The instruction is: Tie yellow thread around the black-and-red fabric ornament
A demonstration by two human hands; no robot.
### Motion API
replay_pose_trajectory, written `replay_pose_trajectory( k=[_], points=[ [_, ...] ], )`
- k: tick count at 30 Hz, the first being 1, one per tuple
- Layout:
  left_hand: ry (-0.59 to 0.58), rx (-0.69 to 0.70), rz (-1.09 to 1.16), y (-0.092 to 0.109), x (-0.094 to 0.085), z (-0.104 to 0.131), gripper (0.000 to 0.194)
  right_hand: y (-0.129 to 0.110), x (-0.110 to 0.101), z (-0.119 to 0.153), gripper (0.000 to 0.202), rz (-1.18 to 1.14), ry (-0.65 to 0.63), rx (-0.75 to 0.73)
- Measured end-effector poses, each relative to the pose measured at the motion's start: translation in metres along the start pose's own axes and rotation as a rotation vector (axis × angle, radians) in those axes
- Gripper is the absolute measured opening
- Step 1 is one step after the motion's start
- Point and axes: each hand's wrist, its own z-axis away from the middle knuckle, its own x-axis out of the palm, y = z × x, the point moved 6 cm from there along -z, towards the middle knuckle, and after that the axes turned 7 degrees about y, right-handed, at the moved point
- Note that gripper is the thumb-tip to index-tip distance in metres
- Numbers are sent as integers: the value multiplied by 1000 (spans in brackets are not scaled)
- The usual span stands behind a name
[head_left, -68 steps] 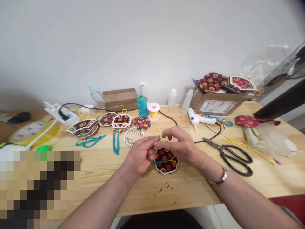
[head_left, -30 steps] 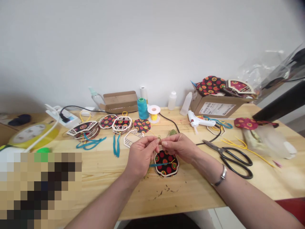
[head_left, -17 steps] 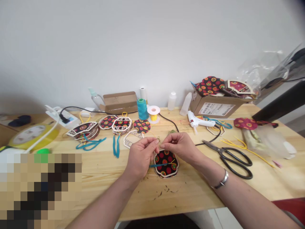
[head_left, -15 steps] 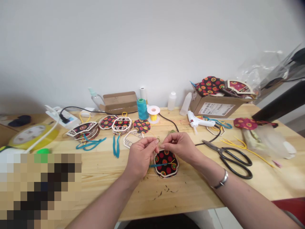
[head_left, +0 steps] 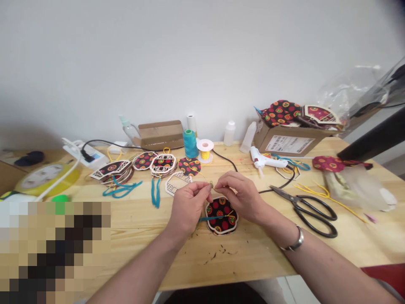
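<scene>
My left hand (head_left: 191,204) pinches a small greenish-brown thing (head_left: 211,184), too small to name, between thumb and forefinger. Close on its right, my right hand (head_left: 242,196) has its thumb and fingertips bent together; whether they hold anything is too small to tell. Below both hands a dark patterned fabric piece (head_left: 218,226) with a pale wooden rim lies on the wooden table (head_left: 142,236). A teal cord (head_left: 211,218) and a bit of yellow string lie across it. Dark scraps are scattered in front.
Black scissors (head_left: 311,209) and a white glue gun (head_left: 267,161) lie to the right. A cardboard box (head_left: 287,141) stands behind them. Teal thread (head_left: 190,145) and a yellow spool (head_left: 205,152) stand at the back. Framed fabric pieces (head_left: 163,164) with tassels lie left of centre.
The fingers of my right hand have moved slightly away from the left fingertips and bent more. My left hand keeps its pinch. The view has shifted slightly.
</scene>
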Motion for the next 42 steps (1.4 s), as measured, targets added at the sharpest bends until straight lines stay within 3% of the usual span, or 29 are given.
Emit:
replay_pose_trajectory(
  k=[6,18,32,42],
  points=[
    [-77,-13,-27,2,5,3,17,-3,-2,-2,12,-31,8,-47],
    [-101,-18,-26,1,5,5,14,16,-2,-3,5,-220,67,225],
    [-80,153,-195,14,4,9,12,27,2,1,8,-380,-4,504],
    [-80,191,-223,17,5,10,12,29,3,1,10,-410,-22,530]
  ],
)
